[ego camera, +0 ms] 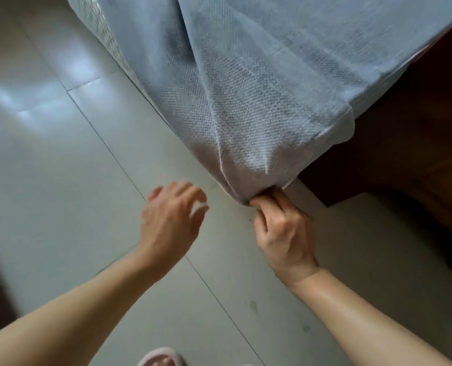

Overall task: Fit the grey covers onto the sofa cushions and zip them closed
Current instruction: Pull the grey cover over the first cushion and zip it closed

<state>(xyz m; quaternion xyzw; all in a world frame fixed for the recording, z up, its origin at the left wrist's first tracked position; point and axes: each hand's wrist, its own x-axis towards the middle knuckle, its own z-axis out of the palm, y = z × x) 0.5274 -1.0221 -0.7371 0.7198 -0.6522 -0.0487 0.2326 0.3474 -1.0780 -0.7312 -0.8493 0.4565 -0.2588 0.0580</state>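
Note:
A large sofa cushion in its grey woven cover (246, 83) stands on edge on the floor and fills the upper middle of the head view. Its lower corner is bunched into folds. My right hand (280, 228) grips that bunched corner of the cover, fingers curled round the fabric just above the floor. My left hand (170, 220) hovers left of the corner with relaxed, slightly spread fingers; it holds nothing and is clear of the fabric. No zip shows from here.
Pale glossy floor tiles (61, 167) spread across the left and bottom. Dark brown wooden furniture (417, 154) stands right behind the cushion. A pink slipper (161, 357) shows at the bottom edge. A dark edge runs along the lower left.

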